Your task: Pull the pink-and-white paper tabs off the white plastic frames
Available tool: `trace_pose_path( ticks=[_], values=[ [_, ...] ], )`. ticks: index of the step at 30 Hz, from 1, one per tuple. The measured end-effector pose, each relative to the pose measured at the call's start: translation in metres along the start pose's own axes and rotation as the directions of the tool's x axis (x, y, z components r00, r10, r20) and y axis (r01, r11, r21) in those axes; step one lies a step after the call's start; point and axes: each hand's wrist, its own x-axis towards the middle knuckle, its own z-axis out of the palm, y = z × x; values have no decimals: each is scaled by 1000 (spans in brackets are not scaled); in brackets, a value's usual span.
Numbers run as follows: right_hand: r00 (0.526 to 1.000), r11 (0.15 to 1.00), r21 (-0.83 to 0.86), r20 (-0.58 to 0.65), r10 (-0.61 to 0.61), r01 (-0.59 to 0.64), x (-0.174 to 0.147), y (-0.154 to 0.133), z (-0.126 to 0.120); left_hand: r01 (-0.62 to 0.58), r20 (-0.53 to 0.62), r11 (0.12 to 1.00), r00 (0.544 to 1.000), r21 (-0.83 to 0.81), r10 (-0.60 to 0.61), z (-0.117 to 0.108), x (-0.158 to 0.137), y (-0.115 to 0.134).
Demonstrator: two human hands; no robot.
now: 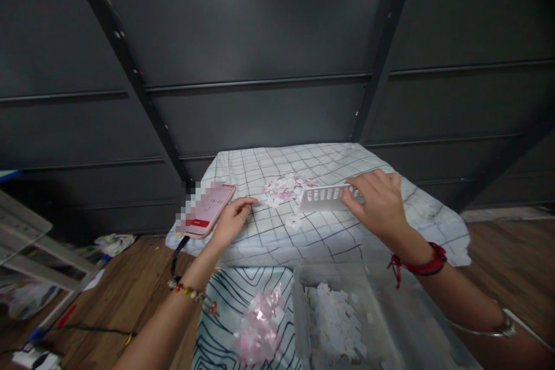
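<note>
My right hand (376, 202) grips the edge of a white slotted plastic basket (323, 199), thumb on the near side and fingers over the top. Its slotted side stands up from the checked cloth, and the inside is hidden from me. Just left of the basket lies a loose pile of small pink and white paper-like pieces (284, 188). One whitish piece (293, 222) rests apart, nearer to me. My left hand (236, 217) is low over the cloth between the phone and the pile. Its fingers stretch toward the pile, and I see nothing held in them.
A phone (210, 211) leans at the table's left edge. Nearer to me, a patterned tray (221, 300) holds pink clear-wrapped packets (260, 329). Beside it, a clear plastic bin (381, 324) contains many white pieces (336, 321). Dark panels (260, 34) rise behind the cloth-covered table (251, 165).
</note>
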Motion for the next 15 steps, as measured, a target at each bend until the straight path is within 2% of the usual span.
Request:
trace_pose_path(
  ticks=[15],
  values=[
    [999,998,-63,-26,-25,23,-5,10,7,-3,7,1000,1000,-17,3,0,1,-2]
  ],
)
